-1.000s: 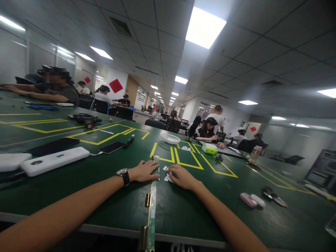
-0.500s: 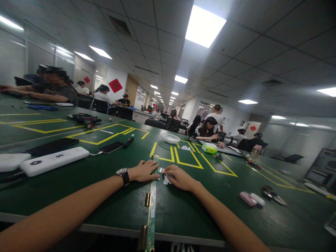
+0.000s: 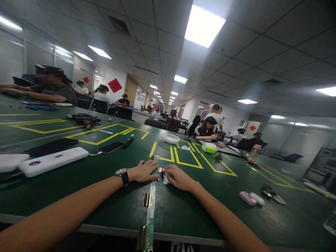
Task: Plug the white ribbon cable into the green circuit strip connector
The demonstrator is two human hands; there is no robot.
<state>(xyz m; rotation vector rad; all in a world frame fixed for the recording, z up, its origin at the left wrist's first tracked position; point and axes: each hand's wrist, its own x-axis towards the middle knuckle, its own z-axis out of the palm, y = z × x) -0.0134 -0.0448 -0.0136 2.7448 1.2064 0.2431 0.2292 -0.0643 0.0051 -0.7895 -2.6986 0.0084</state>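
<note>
A long, narrow green circuit board (image 3: 151,213) with gold-coloured flaps along its left side runs from the table's near edge toward the middle. My left hand (image 3: 143,171), with a watch at the wrist, lies across the board's far end, fingers stretched out and pressing on it. Just right of that end, my right hand (image 3: 180,177) rests on the table with its fingers bent together. Small white pieces (image 3: 165,180), like paper or tape, lie under and beside its fingertips. What those fingertips pinch is too small to make out.
On the green table (image 3: 112,206), a white power bank (image 3: 55,161) and a phone (image 3: 111,147) lie left. A white basket (image 3: 170,137) and a green-and-white packet (image 3: 209,148) stand beyond the hands. A pink case (image 3: 247,198) is at right. Other people sit around.
The view has shifted very slightly. My right fingertips have moved a little over the white pieces; my left hand keeps its place on the circuit board.
</note>
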